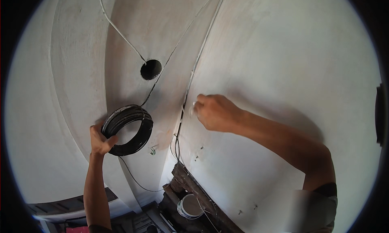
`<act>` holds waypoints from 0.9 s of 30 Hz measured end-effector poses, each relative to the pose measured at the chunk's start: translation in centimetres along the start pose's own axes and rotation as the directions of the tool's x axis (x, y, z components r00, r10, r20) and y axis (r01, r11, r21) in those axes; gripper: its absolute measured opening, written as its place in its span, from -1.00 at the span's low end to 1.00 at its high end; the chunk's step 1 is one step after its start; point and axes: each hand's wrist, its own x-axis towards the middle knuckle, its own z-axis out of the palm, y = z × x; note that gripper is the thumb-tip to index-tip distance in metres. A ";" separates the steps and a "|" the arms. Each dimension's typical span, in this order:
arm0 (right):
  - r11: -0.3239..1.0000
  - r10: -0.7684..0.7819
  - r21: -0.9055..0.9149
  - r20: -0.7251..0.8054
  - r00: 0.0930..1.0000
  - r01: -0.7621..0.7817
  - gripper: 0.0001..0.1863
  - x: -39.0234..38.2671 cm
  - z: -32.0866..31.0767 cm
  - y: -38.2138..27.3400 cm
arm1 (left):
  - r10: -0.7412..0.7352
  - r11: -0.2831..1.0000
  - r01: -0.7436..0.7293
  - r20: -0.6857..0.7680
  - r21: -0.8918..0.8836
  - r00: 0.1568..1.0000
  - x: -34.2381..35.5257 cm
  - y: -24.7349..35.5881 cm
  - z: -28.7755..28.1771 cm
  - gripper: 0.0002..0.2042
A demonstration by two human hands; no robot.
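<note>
My left hand (100,140) grips the left side of a coil of black cable (139,142), its thumb over the rim. From the coil's top, a thin cable strand (152,90) runs up and to the right. My right hand (216,113) is closed in front of the white wall, just right of the cable (198,56) that follows the wall corner. Something small and pale shows at its fingertips, too unclear to name.
A round hole (151,69) in the wall takes in a white cable (121,34). Below, a white bucket (190,206) stands by dark brown wood (198,188). Several small fixings stick out of the right wall, and a greenish loop (152,151) sits below the coil.
</note>
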 end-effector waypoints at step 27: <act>0.839 0.187 0.449 0.296 0.937 -0.309 -0.83 0.1 7.1 -5.4 | -0.018 0.999 0.018 -0.008 0.032 1.000 -0.1 0.2 0.0 -0.56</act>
